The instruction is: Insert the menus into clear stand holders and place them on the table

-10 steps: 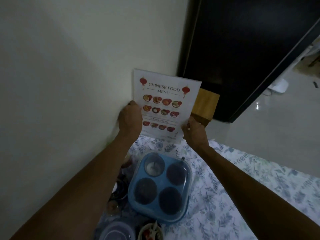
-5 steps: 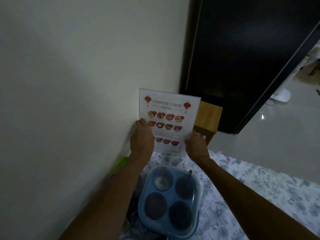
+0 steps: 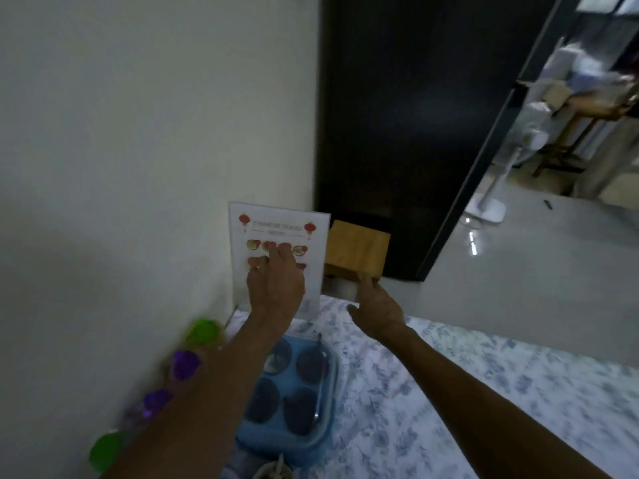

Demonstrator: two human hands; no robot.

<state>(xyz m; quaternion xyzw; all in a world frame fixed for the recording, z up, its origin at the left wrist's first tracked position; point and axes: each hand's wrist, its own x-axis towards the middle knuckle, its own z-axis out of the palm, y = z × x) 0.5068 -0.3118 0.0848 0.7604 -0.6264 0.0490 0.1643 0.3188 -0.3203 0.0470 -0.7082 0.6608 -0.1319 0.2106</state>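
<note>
So the white Chinese food menu with red lanterns in its clear stand holder is standing upright at the far corner of the table with the blue floral tablecloth, right up against the cream wall. Just in front of it sits a blue plastic four-compartment container with a clear lid, pretty much between the person and the menu, and the left forearm passes over its edge. Beside the container, along the wall, there's a row of blurry green and purple round lids; can't tell what they belong to. Behind the menu, past the table edge, is a light wooden box-shaped stool in front of a black door panel. The left hand is in front of the menu's face, fingers loosely spread and not closed on anything; whether the fingertips touch the sheet I can't tell. The right hand hovers just beside the menu's lower corner, palm open, clear of it.
</note>
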